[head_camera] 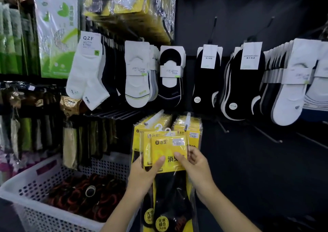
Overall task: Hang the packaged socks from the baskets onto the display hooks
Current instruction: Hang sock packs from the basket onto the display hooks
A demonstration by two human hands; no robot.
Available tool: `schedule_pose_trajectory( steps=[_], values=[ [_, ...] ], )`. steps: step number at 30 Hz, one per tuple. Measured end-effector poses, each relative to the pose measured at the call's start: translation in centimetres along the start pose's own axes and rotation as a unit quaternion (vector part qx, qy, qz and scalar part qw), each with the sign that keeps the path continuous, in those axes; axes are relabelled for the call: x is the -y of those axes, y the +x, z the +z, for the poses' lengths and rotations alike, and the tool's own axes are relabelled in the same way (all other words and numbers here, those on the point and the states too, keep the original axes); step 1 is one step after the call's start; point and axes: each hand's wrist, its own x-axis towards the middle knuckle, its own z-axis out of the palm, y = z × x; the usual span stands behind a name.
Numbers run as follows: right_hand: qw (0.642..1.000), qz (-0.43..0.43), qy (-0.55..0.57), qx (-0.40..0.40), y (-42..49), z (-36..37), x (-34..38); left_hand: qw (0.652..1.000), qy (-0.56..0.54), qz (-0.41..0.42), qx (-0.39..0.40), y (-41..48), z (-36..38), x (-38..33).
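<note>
We pinch the yellow-carded clear-plastic sock packets in left hand and right hand; likely light, floppy and slippery, so best held near their white plastic hangers.

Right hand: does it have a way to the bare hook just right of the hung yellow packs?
Probably yes for the path: nothing hangs between the right hand and that bare hook. But its fingers grip the held yellow packs together with the left hand, so it isn't free.
</note>
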Motion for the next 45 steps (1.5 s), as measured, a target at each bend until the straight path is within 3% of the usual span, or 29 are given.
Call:
schedule_pose_trajectory(
  steps=[4, 12, 20, 27, 29, 32, 36, 45],
  values=[
    [0.997, 0.042, 0.06, -0.02, 0.0, -1.4, -0.6, 0.999, 0.013, 0.032, 0.002, 0.5, -0.5, 0.1],
    [0.994, 0.029, 0.001, -0.104, 1.9, -3.9, -1.0, 0.99, 0.081, 0.081, -0.078, 1.9, -4.1, -0.7],
    [0.988, 0.061, -0.057, -0.129, 5.8, -2.8, -3.0, 0.99, 0.089, 0.083, -0.072, 2.4, -5.6, -0.8],
    [0.956, 0.123, -0.081, -0.255, 5.8, -4.1, -5.2, 0.995, 0.05, 0.077, -0.045, 2.2, -4.6, -0.1],
    [0.965, 0.11, -0.069, -0.226, 4.8, -4.2, -5.3, 0.997, 0.027, 0.069, -0.035, 2.1, -3.7, 0.1],
    [0.992, 0.066, -0.016, -0.109, 2.9, -3.3, -3.7, 0.999, -0.005, 0.043, -0.02, 1.8, -1.8, 0.5],
    [0.999, 0.039, 0.001, -0.008, 1.5, -1.8, -1.6, 1.0, -0.013, 0.016, 0.002, 1.4, 1.2, 0.8],
    [0.996, 0.01, 0.063, -0.065, 1.5, -4.3, -1.1, 0.999, 0.03, 0.045, 0.007, 1.6, 1.6, 0.7]
  ],
)
